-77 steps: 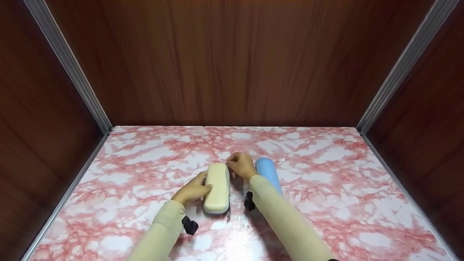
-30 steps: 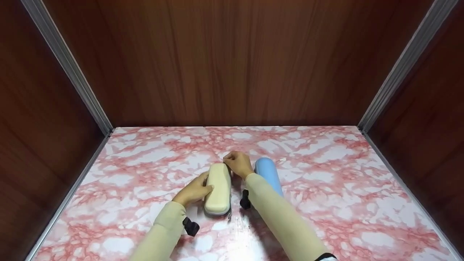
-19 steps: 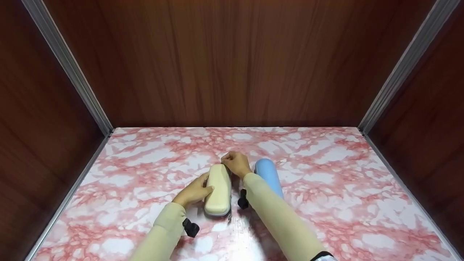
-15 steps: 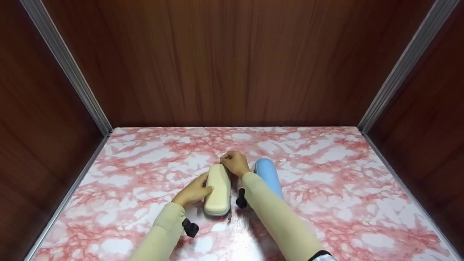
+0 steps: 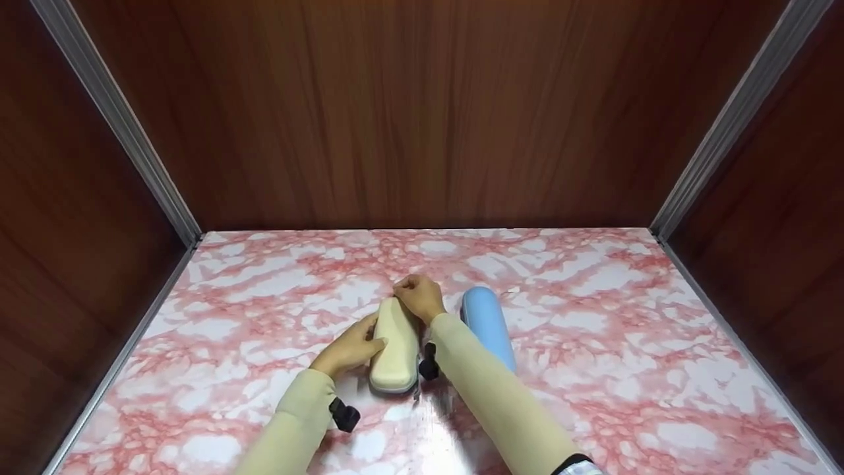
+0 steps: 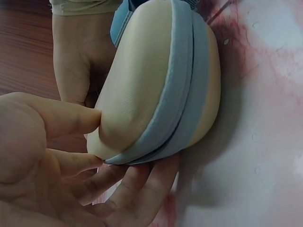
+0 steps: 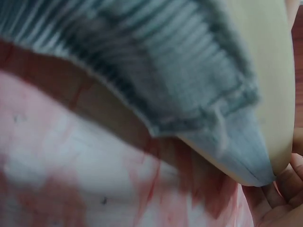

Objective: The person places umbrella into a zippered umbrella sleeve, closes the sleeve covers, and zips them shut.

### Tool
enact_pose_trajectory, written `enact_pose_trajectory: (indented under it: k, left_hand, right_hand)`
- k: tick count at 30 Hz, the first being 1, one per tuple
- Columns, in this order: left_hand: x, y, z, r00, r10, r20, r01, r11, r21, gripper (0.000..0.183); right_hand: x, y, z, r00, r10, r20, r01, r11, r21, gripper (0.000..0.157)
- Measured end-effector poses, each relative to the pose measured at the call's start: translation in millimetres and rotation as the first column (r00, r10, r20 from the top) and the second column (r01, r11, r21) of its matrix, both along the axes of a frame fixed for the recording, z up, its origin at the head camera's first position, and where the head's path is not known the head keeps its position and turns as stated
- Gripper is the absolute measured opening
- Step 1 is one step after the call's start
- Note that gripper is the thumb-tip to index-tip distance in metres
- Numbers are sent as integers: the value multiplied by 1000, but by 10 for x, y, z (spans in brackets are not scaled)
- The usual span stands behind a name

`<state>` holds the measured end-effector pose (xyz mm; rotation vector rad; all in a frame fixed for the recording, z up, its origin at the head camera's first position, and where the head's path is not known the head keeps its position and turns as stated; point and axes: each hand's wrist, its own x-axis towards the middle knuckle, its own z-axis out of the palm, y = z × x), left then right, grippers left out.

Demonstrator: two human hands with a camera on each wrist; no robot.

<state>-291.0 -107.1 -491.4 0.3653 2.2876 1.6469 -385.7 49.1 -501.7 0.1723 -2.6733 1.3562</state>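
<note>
A cream hard-shell glasses case [image 5: 395, 349] stands lengthwise at mid-table, a grey zipper band [image 6: 182, 90] running around its side. My left hand [image 5: 349, 346] grips it from the left, thumb on top, other fingers along the side and underneath. At the far end, my right hand [image 5: 423, 297] has its fingertips pinched together right at the zipper's edge; the pull itself is hidden beneath them. Close to the right wrist camera is blurred grey ribbed fabric [image 7: 142, 66] on the case's side. A small dark tab [image 5: 417, 390] shows by its near right corner.
A blue case [image 5: 488, 323] lies to the right, partly behind my right forearm. The red-and-white marbled table [image 5: 264, 409] is enclosed by brown wood-grain panels [image 5: 422, 119] with grey metal corner rails [image 5: 125, 125].
My right hand has moved leftward around the far end of the cream case, from its right side. My left hand keeps its grip; the blue case stays where it was.
</note>
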Motion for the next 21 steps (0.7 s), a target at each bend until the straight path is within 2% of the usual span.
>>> enact_pose_trajectory:
  k: [9, 19, 21]
  left_hand:
    - [-1, -6, -28, 1000, 4, 1, -4, 1000, 1, 58]
    - [3, 14, -5, 999, 9, -34, -10, 1000, -20, 58]
    - [27, 16, 36, 999, 8, -31, -8, 1000, -17, 58]
  right_hand:
    - [36, -41, 42, 1000, 4, 7, -4, 1000, 2, 10]
    - [6, -25, 59, 997, 66, 26, -67, 997, 32, 12]
    - [0, -26, 58, 997, 77, 30, -78, 996, 42, 12]
